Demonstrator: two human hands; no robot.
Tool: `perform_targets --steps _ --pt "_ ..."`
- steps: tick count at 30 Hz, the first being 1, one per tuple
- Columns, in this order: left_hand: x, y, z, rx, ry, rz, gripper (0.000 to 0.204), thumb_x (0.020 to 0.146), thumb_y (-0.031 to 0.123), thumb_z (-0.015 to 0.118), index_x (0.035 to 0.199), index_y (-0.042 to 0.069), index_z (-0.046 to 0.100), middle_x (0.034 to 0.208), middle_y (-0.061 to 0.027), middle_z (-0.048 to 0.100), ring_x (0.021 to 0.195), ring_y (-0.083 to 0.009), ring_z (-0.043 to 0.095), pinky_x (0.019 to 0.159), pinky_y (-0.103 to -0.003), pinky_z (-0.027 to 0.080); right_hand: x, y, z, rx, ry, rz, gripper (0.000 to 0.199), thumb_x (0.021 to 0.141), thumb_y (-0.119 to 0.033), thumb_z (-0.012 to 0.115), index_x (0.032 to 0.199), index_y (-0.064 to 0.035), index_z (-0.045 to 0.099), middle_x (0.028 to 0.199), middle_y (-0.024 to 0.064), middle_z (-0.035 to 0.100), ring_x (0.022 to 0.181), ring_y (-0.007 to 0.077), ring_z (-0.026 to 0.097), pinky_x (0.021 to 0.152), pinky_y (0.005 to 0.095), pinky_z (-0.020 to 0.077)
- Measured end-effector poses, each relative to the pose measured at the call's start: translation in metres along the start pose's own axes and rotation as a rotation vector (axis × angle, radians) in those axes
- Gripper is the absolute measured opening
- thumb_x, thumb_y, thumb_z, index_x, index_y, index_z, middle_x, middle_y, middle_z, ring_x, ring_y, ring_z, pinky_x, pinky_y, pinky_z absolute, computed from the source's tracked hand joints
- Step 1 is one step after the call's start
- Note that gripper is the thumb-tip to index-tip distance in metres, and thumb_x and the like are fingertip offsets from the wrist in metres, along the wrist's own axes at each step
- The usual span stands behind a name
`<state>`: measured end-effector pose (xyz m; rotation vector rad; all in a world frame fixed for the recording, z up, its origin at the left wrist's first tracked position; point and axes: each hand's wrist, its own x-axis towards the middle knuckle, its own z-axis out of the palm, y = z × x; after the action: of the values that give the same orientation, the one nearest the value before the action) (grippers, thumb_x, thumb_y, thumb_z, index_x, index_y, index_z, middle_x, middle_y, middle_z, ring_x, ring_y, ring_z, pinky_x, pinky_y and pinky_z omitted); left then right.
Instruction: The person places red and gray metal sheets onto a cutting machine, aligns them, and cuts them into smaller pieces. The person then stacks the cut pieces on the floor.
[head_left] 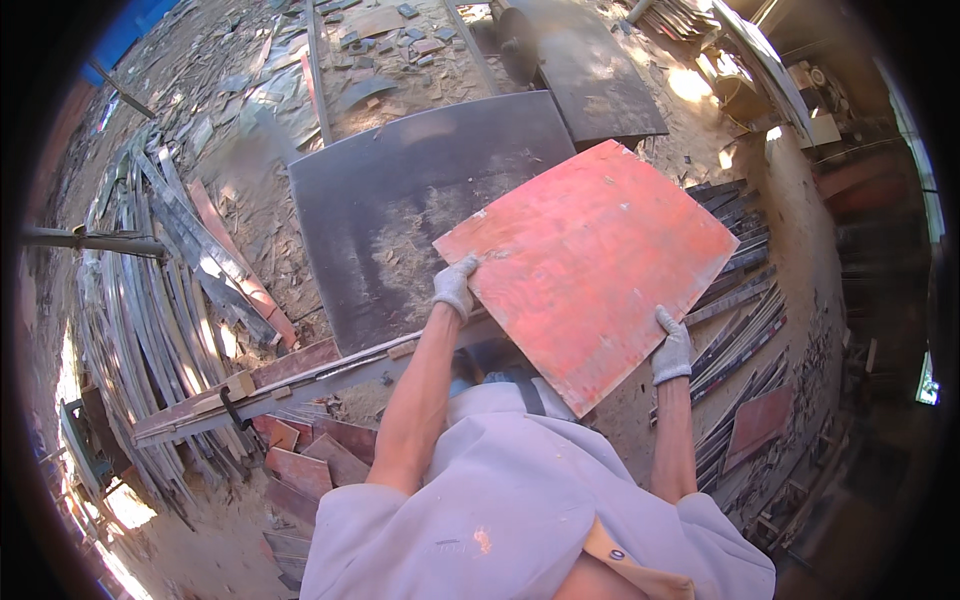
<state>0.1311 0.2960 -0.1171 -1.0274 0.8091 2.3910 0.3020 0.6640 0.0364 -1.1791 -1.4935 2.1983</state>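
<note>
Between my two gloved hands is a reddish, roughly square plywood board (600, 260), tilted and held in front of my body. My left hand (457, 288) grips its left edge, thumb on the upper face and fingers hidden beneath. On the lower right edge my right hand (673, 347) is closed the same way, thumb on top. Both hands wear pale grey knit gloves. Under and beyond the board lies a large dark tabletop (350, 220) dusted with wood debris, partly covered by the board.
A long rail with a wooden strip (270, 385) runs along the table's near edge. Piles of thin wood strips lie at left (150, 300) and right (740, 310). Reddish board scraps (300, 470) lie low on the left. A second dark panel (600, 80) stands beyond, near scattered offcuts (410, 40).
</note>
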Motion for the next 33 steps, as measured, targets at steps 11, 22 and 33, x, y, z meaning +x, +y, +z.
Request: perform_targets --steps 11,22,33 --pt "-0.059 -0.046 -0.001 0.076 -0.264 -0.046 0.025 0.103 0.006 0.062 0.127 -0.004 0.065 0.122 -0.0145 0.074 0.104 -0.0279 0.074 0.096 -0.047 0.062 -0.019 -0.044 0.017 -0.134 0.015 -0.204 0.047 0.088 -0.005 0.078 0.133 -0.0016 0.064 0.122 0.008 0.07 0.104 0.0227 0.07 0.096 0.0375 0.0593" --pt "0.053 -0.118 0.215 0.039 -0.34 -0.106 0.034 0.11 0.021 0.057 0.139 0.005 0.054 0.133 -0.0134 0.068 0.114 -0.031 0.071 0.096 -0.055 0.062 0.127 -0.135 0.014 0.004 -0.093 -0.06 0.044 0.092 -0.014 0.08 0.131 0.0009 0.065 0.121 0.0101 0.074 0.106 0.0266 0.072 0.097 0.0424 0.0603" --pt "0.169 -0.192 0.399 0.345 0.018 -0.087 0.037 0.109 0.028 0.058 0.138 0.006 0.056 0.125 -0.014 0.069 0.103 -0.032 0.073 0.086 -0.059 0.064 0.386 -0.168 0.009 -0.202 0.033 -0.108 0.031 0.089 -0.006 0.083 0.118 0.0022 0.073 0.109 0.0095 0.076 0.091 0.0213 0.073 0.086 0.036 0.0605"
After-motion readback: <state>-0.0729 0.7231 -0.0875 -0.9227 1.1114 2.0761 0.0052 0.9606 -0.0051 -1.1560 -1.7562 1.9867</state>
